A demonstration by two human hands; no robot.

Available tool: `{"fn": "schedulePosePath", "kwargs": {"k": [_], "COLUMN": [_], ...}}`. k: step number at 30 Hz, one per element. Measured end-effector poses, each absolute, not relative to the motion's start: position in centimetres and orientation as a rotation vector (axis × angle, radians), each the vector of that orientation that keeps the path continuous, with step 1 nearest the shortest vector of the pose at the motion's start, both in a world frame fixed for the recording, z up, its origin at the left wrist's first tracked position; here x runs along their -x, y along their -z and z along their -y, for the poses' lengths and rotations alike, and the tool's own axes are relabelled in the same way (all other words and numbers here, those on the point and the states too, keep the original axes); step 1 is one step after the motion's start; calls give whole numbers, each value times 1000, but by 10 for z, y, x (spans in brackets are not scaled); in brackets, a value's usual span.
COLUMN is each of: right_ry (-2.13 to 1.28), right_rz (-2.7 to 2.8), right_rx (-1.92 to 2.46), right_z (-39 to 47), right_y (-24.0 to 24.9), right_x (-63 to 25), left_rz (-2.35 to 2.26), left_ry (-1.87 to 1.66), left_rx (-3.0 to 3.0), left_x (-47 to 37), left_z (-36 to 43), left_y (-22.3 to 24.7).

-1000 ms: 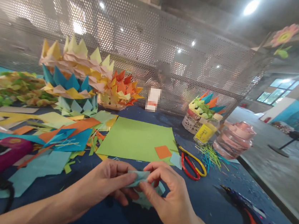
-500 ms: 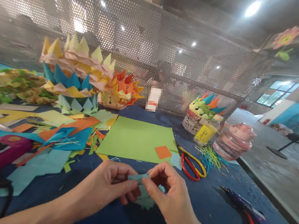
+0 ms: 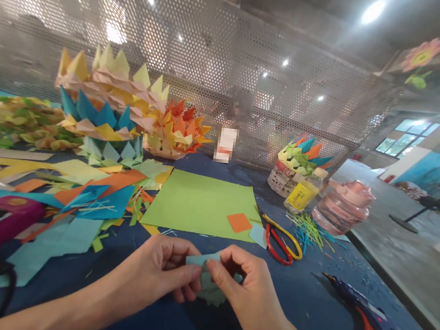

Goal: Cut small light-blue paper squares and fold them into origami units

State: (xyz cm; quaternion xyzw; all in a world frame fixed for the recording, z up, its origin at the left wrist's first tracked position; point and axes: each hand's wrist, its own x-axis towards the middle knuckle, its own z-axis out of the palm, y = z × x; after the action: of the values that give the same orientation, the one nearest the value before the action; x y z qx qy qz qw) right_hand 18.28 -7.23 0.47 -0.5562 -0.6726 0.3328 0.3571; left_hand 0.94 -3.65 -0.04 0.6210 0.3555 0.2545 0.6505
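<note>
Between my hands is a small piece of light blue paper [image 3: 198,259], pinched at both ends close to the table's front. My left hand [image 3: 170,268] grips its left end between thumb and fingers. My right hand [image 3: 244,279] pinches the right end, covering part of it. Below and behind the fingers shows a grey-green paper piece with a jagged edge [image 3: 213,290]; whether it is joined to the light blue paper I cannot tell. Just beyond lies a green sheet [image 3: 200,202] with an orange paper square [image 3: 239,222] on it and a pale blue square [image 3: 258,235] at its corner.
Scissors [image 3: 283,241] with red and yellow handles lie right of the sheet. A dark blue glue gun [image 3: 362,308] is at right, a magenta one [image 3: 7,223] at left. Paper scraps [image 3: 79,180], folded-paper crowns [image 3: 106,115], a yellow-labelled bottle [image 3: 303,191] and a pink bottle [image 3: 344,208] surround the sheet.
Both hands keep their pinch on the light blue paper. Its strip looks slightly flatter and shifted a little left; the camera view has moved slightly.
</note>
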Motion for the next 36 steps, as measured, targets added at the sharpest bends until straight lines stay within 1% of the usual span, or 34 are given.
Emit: {"fn": "schedulePosePath", "kwargs": {"k": [10,30,36], "right_ry": [-754,-1012,-961], "right_rz": [1781,1745,1749], "right_rx": [1445,1440,1402], "right_z": [74,73,72], "right_y": [-6,-8,-9], "right_x": [-182,-182,-185], "left_rz": [-880,-950,-992], "left_ry": [-524,-538,-552], "left_rx": [-1412,-1567,-1593], "left_x": [-11,-7,-5], "left_z": [39,39,33], "left_y": [-2,-3,2]}}
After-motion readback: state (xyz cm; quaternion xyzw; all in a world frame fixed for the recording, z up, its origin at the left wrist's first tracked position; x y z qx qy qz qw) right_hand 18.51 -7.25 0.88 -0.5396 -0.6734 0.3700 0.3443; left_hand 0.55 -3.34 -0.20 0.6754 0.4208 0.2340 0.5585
